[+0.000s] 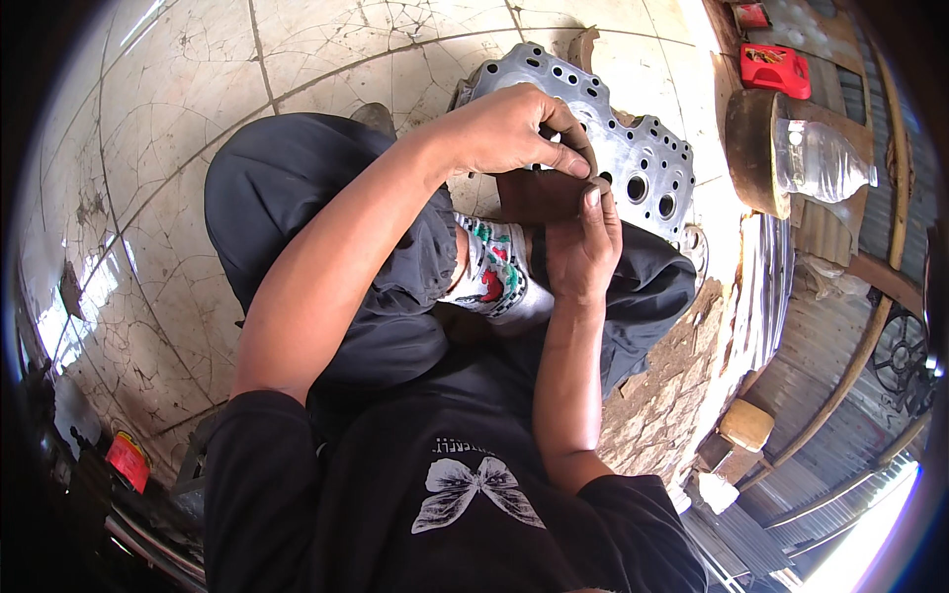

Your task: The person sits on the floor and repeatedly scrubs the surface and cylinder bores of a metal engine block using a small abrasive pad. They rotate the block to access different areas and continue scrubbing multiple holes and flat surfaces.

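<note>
Between my two hands is a dark brown piece of sandpaper (534, 198), held above my crossed legs. My left hand (519, 133) reaches over from the left and pinches its upper right edge between thumb and fingers. From below, my right hand (588, 245) grips the same edge, thumb upward, close to the left fingertips. Just beyond the hands, a grey metal engine cylinder head (647, 163) with many round holes lies on the floor. My left hand and the sandpaper cover part of it.
Cracked pale tiles (326, 49) make up the floor. On the right are a red plastic case (776, 71), a round wooden block (756, 148), a clear plastic bottle (820, 158) and corrugated metal sheets (766, 287). A yellowish block (746, 425) sits lower right; a red container (129, 461) stands lower left.
</note>
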Demonstrator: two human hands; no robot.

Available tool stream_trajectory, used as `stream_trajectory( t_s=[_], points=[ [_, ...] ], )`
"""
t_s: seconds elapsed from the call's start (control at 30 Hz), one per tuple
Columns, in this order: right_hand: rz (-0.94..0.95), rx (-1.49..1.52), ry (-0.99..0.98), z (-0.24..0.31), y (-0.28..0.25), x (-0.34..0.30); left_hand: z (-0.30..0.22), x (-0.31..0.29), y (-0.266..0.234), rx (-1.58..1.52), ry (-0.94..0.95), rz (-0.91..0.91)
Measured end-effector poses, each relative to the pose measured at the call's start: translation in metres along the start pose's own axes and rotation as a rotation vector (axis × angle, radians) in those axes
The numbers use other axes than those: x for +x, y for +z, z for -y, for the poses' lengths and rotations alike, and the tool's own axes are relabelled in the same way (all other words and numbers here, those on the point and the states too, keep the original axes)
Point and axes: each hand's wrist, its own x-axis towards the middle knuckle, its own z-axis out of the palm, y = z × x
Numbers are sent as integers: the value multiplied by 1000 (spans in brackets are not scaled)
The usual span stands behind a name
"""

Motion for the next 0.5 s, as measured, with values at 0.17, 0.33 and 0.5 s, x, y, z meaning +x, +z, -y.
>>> stream_trajectory(
  t_s=[0.17, 0.33, 0.5],
  points=[
    [77, 246, 105, -6, 16, 2, -8, -1, 1, -114, -122, 111],
    [192, 402, 206, -14, 9, -3, -28, -6, -3, -310, -338, 217],
    [66, 269, 128, -12, -2, -1, -4, -3, -4, -198, -128, 137]
  ],
)
